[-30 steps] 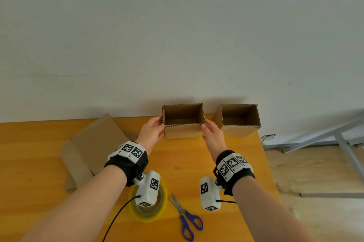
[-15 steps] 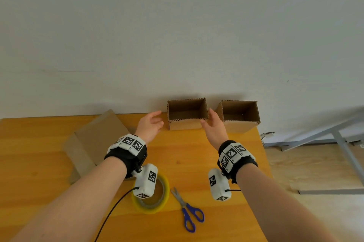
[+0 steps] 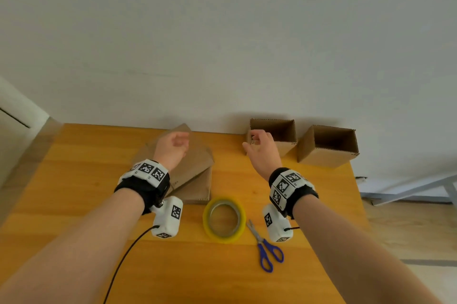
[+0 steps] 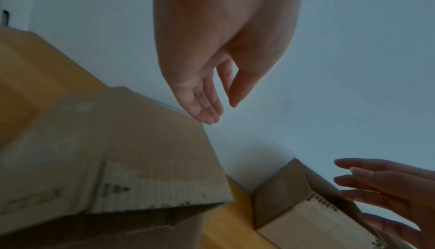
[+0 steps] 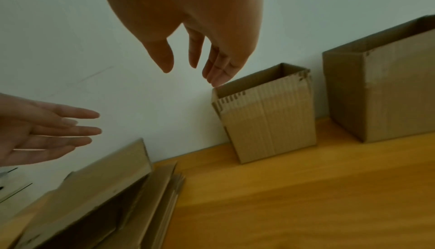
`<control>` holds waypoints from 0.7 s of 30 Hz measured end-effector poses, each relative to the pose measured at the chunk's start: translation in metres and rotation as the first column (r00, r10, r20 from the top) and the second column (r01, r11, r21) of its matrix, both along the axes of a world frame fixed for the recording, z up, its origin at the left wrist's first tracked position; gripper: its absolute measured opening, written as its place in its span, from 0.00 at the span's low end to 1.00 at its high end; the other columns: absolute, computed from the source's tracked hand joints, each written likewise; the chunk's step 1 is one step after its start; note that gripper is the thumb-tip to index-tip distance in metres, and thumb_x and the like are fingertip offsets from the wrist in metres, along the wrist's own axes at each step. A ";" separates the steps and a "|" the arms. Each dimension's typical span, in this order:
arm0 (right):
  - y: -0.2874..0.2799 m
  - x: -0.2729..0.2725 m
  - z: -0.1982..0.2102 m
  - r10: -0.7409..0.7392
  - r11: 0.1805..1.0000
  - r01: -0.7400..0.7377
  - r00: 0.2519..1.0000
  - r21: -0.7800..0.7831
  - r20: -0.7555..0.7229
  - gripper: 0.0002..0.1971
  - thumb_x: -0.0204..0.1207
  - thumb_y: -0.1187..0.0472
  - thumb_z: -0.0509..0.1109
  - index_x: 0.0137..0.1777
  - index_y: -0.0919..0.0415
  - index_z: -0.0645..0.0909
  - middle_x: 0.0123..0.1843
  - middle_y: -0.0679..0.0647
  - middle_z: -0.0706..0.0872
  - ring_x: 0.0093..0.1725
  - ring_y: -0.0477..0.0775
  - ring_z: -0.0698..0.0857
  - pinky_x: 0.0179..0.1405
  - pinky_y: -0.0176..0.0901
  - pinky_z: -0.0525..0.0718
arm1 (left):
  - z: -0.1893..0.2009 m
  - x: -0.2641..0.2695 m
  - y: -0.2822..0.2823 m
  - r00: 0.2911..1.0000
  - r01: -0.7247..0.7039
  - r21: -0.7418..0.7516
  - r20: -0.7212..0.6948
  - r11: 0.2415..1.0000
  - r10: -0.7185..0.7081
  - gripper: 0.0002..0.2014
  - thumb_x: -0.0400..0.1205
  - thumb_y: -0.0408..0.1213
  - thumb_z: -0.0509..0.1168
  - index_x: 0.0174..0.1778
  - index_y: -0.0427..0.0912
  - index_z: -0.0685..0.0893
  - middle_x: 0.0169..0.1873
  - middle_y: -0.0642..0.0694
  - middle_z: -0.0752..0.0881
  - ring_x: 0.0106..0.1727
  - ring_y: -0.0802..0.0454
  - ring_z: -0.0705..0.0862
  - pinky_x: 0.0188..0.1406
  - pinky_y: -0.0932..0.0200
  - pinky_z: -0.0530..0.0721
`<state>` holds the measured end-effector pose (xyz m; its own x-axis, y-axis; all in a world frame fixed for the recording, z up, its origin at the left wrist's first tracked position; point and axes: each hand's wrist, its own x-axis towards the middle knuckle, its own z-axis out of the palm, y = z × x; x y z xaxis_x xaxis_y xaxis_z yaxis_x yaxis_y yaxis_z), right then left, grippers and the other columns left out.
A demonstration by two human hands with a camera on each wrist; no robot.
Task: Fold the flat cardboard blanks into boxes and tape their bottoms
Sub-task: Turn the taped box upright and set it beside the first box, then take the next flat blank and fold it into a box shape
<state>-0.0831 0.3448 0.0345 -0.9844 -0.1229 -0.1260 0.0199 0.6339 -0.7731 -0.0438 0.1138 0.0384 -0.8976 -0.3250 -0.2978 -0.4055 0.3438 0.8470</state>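
Two folded open-topped cardboard boxes stand against the wall, the left box (image 3: 284, 134) (image 5: 268, 119) and the right box (image 3: 326, 148) (image 5: 386, 92). A stack of flat cardboard blanks (image 3: 195, 167) (image 4: 117, 150) (image 5: 105, 197) lies to their left. My left hand (image 3: 179, 143) (image 4: 219, 107) hovers over the blanks with relaxed fingers and holds nothing. My right hand (image 3: 256, 141) (image 5: 188, 66) is empty too, its fingers loose, fingertips right by the left box's near left top corner; contact cannot be told.
On the wooden table (image 3: 74, 180) a yellow tape roll (image 3: 223, 219) lies between my wrists, with blue-handled scissors (image 3: 265, 246) to its right. The white wall runs directly behind the boxes. The table's right edge lies just past the right box.
Both hands let go of the left box, which now stands by the wall. My left hand swung left over the flat blanks; the right hand stayed near the box's corner.
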 end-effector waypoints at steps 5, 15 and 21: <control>-0.044 0.014 -0.015 0.090 0.994 -0.094 0.993 0.052 0.075 0.21 0.81 0.55 0.65 0.72 0.58 0.71 0.68 0.55 0.77 0.66 0.51 0.76 0.60 0.36 0.72 | -0.010 0.024 -0.043 0.999 -0.031 -0.036 0.036 0.999 0.032 0.15 0.80 0.29 0.65 0.57 0.54 0.81 0.56 0.53 0.84 0.60 0.52 0.82 0.64 0.45 0.81; -0.106 0.012 -0.042 0.141 0.979 -0.167 0.968 0.117 0.206 0.26 0.80 0.54 0.67 0.76 0.58 0.68 0.73 0.55 0.75 0.71 0.54 0.75 0.69 0.47 0.75 | -0.051 0.065 -0.093 0.964 -0.134 -0.117 0.214 0.984 0.157 0.22 0.78 0.32 0.70 0.69 0.40 0.76 0.67 0.42 0.79 0.67 0.44 0.77 0.62 0.54 0.75; -0.129 0.000 -0.053 0.076 0.989 -0.110 0.949 0.094 0.307 0.29 0.79 0.53 0.69 0.77 0.60 0.67 0.74 0.56 0.76 0.71 0.56 0.76 0.66 0.46 0.76 | -0.081 0.068 -0.104 0.922 -0.213 0.059 0.343 0.975 0.181 0.29 0.77 0.38 0.72 0.71 0.33 0.72 0.65 0.37 0.81 0.65 0.40 0.80 0.68 0.43 0.77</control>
<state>-0.0828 0.2162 -0.0180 -0.8832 -0.1811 -0.4327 0.1782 0.7238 -0.6666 0.0246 0.0102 -0.0431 -0.6619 -0.4412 -0.6061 -0.7211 0.1538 0.6755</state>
